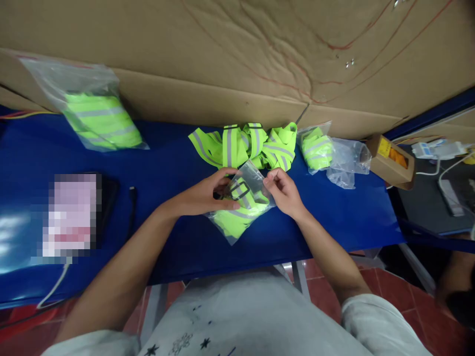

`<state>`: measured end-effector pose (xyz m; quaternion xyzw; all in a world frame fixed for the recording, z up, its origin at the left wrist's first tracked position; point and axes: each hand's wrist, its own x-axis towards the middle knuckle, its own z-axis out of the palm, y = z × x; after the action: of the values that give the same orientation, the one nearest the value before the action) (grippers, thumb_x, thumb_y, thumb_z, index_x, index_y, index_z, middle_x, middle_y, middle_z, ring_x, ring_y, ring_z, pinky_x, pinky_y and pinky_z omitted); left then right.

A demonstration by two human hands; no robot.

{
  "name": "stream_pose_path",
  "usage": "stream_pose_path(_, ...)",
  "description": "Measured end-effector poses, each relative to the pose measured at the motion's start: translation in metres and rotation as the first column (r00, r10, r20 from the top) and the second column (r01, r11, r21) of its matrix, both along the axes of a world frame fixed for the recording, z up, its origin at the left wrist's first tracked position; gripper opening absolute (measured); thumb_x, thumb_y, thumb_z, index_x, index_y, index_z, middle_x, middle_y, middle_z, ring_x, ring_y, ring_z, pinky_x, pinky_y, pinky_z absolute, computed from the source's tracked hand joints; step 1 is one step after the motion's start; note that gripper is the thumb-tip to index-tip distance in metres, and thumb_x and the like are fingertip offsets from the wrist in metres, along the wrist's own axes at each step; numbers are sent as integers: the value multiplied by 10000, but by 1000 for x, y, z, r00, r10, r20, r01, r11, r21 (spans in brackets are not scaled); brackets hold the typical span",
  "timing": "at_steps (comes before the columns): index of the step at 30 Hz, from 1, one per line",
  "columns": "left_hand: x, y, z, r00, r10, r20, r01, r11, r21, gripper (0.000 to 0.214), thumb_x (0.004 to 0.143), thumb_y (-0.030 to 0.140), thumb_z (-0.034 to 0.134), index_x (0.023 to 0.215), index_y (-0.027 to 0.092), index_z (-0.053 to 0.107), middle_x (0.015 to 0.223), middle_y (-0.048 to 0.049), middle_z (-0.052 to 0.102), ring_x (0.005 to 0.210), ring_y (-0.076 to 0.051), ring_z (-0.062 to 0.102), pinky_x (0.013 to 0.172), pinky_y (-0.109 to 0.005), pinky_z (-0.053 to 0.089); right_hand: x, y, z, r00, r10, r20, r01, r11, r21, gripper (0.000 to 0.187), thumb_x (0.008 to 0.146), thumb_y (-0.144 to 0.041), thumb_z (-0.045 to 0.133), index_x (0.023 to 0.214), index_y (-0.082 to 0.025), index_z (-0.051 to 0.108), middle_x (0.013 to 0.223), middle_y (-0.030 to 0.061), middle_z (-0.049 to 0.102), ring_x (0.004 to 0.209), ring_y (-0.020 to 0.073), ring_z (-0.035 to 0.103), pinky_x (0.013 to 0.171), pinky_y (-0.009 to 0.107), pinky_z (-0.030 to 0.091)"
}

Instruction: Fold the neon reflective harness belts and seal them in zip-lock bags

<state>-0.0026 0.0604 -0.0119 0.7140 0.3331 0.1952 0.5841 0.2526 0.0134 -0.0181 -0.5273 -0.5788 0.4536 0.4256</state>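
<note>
A small clear plastic bag (243, 210) with a folded neon-yellow reflective strap and a black buckle inside lies on the blue table (178, 163) in front of me. My left hand (210, 193) is closed on the bag's left side by the buckle. My right hand (284, 190) pinches the bag's open upper-right edge. Just behind the bag lies a loose pile of the same neon-yellow straps (247, 143).
A large clear bag of straps (94, 116) lies at the back left. Smaller bagged straps (319, 148) and empty bags (347, 160) lie at the right, beside an open cardboard box (391, 160). A black cable (131, 200) and a blurred flat item (72, 215) lie left. Cardboard wall behind.
</note>
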Motion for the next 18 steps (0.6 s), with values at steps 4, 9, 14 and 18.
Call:
stream_pose_path(4,-6,0,14,1000,-29,9,29,999,-16,861,789,355,863,1509,251,402,1172,-87,721,1059,-217,726,871,-337,595,0,7,-2,996,-62,-61,61,998,-11,507,875,-722,658,864,-240,502,681,-52,508,585,110,485,580,271,444)
stream_pose_path(9,-31,7,40,942,301,145,-317,942,106,814,735,342,911,1419,258,479,1132,-64,738,994,-197,726,794,-276,586,7,10,2,986,-147,-80,152,987,55,470,927,-705,585,920,-246,485,723,-40,571,593,116,538,576,271,487)
stream_pose_path(14,-76,28,48,514,813,273,-857,480,186,672,733,348,879,1319,297,555,1107,-25,760,916,-186,720,767,-328,593,12,10,-1,987,-159,-28,161,983,85,407,957,-628,592,923,-233,500,703,-46,558,586,107,531,569,250,461)
stream_pose_path(18,-106,44,26,434,882,184,-825,307,475,736,766,423,858,1406,312,511,1123,-23,738,938,-204,720,743,-356,539,0,1,-8,994,-44,96,32,993,115,355,969,-563,612,921,-213,573,755,-24,584,680,114,555,649,250,460)
